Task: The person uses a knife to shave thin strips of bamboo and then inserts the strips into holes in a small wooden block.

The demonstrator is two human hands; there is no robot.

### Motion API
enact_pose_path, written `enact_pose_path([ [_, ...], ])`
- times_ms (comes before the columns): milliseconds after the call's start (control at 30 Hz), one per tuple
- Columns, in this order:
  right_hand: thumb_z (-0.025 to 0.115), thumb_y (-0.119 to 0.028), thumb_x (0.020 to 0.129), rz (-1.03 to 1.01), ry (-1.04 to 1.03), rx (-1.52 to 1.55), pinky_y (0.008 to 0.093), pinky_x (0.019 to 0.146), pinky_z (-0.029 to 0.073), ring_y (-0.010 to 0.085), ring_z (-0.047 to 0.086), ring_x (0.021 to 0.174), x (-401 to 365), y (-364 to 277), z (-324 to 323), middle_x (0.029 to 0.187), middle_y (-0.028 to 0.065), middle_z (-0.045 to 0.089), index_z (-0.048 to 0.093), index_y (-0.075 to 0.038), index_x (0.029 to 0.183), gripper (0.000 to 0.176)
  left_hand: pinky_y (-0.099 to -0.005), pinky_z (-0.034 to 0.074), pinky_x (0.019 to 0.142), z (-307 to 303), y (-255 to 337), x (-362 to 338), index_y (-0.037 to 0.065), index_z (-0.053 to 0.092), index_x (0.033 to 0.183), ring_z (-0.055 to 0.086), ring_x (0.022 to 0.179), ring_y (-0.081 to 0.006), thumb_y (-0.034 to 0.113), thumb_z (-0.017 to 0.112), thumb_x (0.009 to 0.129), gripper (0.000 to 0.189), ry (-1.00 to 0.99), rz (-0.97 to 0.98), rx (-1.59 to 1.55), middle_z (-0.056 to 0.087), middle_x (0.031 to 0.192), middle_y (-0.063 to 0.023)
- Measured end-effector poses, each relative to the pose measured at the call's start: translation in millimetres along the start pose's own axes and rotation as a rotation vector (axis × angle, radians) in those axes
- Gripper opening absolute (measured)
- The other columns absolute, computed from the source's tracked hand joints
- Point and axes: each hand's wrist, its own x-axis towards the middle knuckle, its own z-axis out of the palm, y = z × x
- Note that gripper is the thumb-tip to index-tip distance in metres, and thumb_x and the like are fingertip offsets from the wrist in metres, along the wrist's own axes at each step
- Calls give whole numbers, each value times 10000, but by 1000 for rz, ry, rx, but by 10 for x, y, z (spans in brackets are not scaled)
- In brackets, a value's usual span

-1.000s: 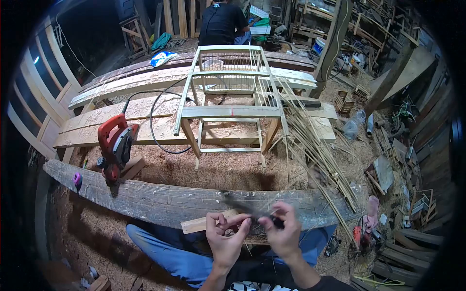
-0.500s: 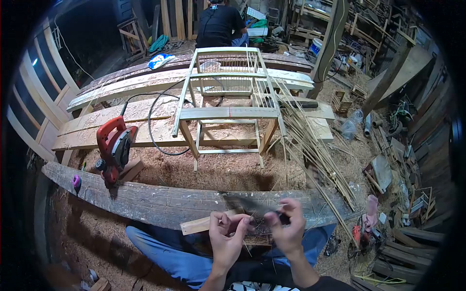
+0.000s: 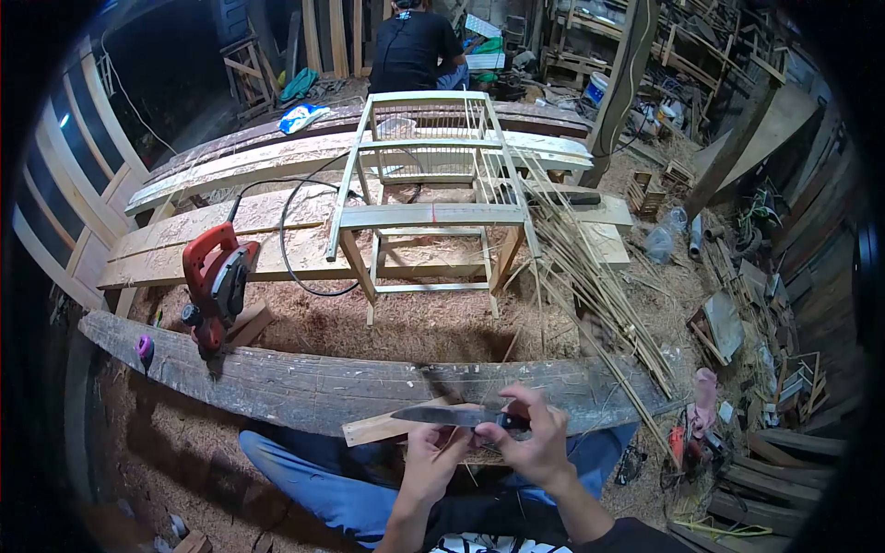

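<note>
**Perilously near: a bare blade over curled fingers**

Plainly, the hazard sits in the near centre. The right hand (image 3: 539, 442) is closed round the dark handle of a knife (image 3: 441, 416), whose flat grey steel blade lies level and points left. The left hand (image 3: 431, 458) is curled shut just below that blade, touching it or nearly so; whatever it pinches is too thin to make out. I judge that a slip of the edge, or a hard fibre giving way suddenly, could carry the steel into the left fingers or down toward the blue trousers (image 3: 313, 484) beneath.

A pale, square-cut wooden slat (image 3: 373, 429) lies just left of the hands against a dark, weathered plank (image 3: 277, 382), which is rough and scored. The slat could shift if knocked. Loose, fluffy sawdust (image 3: 415, 323) covers the ground beyond.

Farther off stands a pale slatted wooden frame (image 3: 433, 214), with a fan of long thin bamboo splints (image 3: 590, 276) to its right. A glossy red power planer (image 3: 218, 281) sits on the left, and its black cord (image 3: 288, 249) loops where it might snag.
</note>
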Motion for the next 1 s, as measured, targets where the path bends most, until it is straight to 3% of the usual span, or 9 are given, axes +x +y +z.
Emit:
enact_pose_path([
  [133, 854, -384, 802, 233, 279, 259, 313, 629, 558, 217, 710, 681, 126, 48, -48, 748, 79, 675, 632, -81, 1153, 514, -205, 433, 625, -56, 95, 3, -8, 676, 1144, 568, 737, -54, 121, 618, 1013, 193, -36, 58, 27, 648, 831, -7],
  [200, 848, -380, 809, 138, 275, 148, 313, 632, 559, 214, 713, 681, 85, 57, -25, 741, 78, 676, 632, -82, 1164, 511, -209, 448, 648, -17, 78, -26, -13, 669, 1160, 577, 755, -60, 98, 609, 1012, 194, -21, 54, 20, 647, 839, -3],
  [267, 850, -360, 812, -8, -51, 49, 328, 645, 567, 237, 723, 701, -12, -6, -13, 775, 113, 685, 611, -59, 1186, 537, -206, 444, 652, 59, 66, -71, -15, 666, 1157, 570, 762, -50, 98, 596, 1018, 192, 77, 129, 90, 635, 828, 10],
  [300, 862, -349, 799, -57, -8, 39, 334, 631, 560, 248, 716, 685, 10, -9, -16, 772, 111, 684, 610, -61, 1192, 548, -190, 445, 679, 61, 71, -76, -14, 639, 1154, 560, 811, -41, 109, 598, 1020, 186, 69, 173, 173, 641, 980, 0],
  [400, 878, -356, 773, 117, 241, 201, 331, 622, 555, 240, 711, 673, 99, 80, -2, 789, 102, 692, 624, -82, 1177, 550, -203, 418, 622, 69, 169, -47, -16, 658, 1111, 515, 724, -30, 113, 576, 1030, 173, 65, 142, 288, 624, 836, 18],
  [633, 885, -407, 745, 4, 73, 41, 319, 619, 569, 206, 711, 679, 9, 107, -78, 825, 102, 700, 621, -85, 1149, 580, -214, 410, 589, -15, 22, -39, -18, 659, 1067, 506, 682, -36, 98, 599, 1012, 141, 97, 362, 501, 623, 807, -4],
  [833, 863, -488, 745, 90, 182, 26, 327, 580, 550, 207, 698, 658, 46, 143, -86, 774, 94, 692, 627, -82, 1156, 624, -232, 432, 606, 81, 168, -48, -16, 666, 1065, 539, 700, -55, 64, 606, 996, 122, 86, 268, 442, 643, 816, -30],
  [967, 858, -483, 753, -126, 80, -52, 320, 594, 545, 197, 689, 646, 71, 147, -77, 742, 74, 672, 622, -94, 1162, 612, -217, 424, 642, 13, 12, -9, -16, 634, 1114, 522, 754, -41, 126, 566, 1037, 176, -6, 195, 229, 609, 881, 1],
  [1000, 862, -481, 748, -38, 223, 4, 317, 591, 544, 191, 686, 643, 154, 188, -87, 744, 66, 672, 626, -100, 1158, 608, -217, 424, 642, 25, 58, -21, -16, 634, 1114, 522, 754, -41, 126, 566, 1037, 176, -3, 196, 227, 609, 881, 1],
])
